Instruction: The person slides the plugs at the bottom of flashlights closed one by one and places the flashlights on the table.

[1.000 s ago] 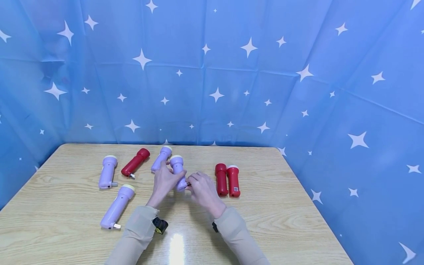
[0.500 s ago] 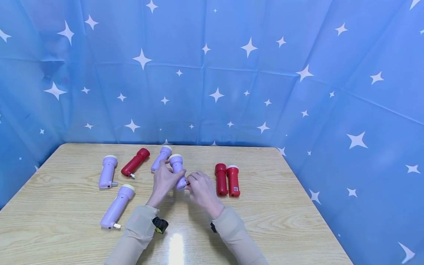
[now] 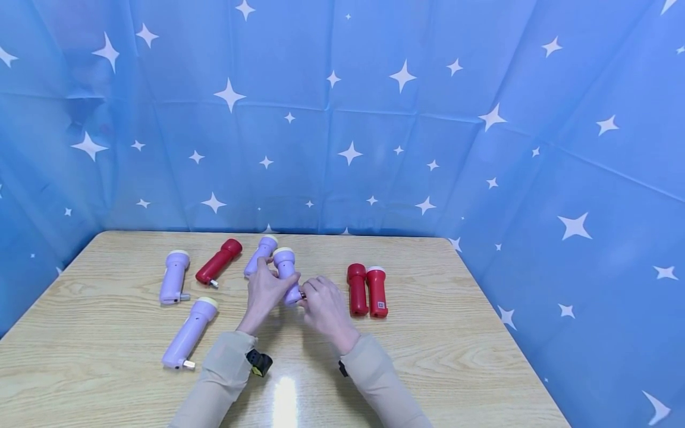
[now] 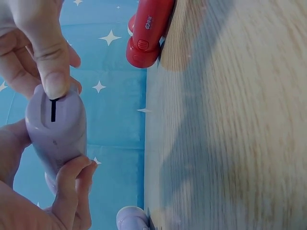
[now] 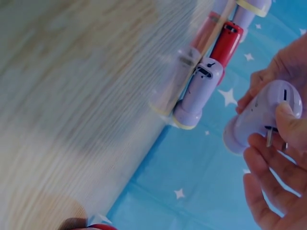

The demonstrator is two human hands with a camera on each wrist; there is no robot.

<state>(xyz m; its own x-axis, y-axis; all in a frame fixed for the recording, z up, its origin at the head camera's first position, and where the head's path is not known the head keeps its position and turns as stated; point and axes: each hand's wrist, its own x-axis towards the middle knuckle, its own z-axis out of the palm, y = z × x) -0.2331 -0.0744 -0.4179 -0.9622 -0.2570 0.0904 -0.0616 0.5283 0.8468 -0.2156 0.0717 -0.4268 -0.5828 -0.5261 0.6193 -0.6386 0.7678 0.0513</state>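
Over the middle of the table, my left hand (image 3: 264, 291) grips the barrel of a purple flashlight (image 3: 288, 268), its pale-rimmed head pointing away. My right hand (image 3: 326, 306) pinches its near end, where metal plug prongs (image 5: 269, 137) stick out sideways. From the right wrist, the right thumb (image 5: 286, 117) presses the end cap while the fingers lie under the prongs. A dark slot (image 4: 53, 110) shows in the end cap in the left wrist view, just below the right hand's fingertip. Just behind the left hand lies another purple flashlight (image 3: 260, 254), partly hidden by it.
Left of the hands lie two purple flashlights (image 3: 174, 278) and a red flashlight (image 3: 219, 262), prongs out. Two red flashlights (image 3: 357, 290) rest side by side at right. The wooden table (image 3: 455, 356) ends at a blue starred curtain (image 3: 299, 137).
The right hand and the held flashlight have shifted very slightly up and left. Both hands keep the same hold, and the other flashlights have not moved.
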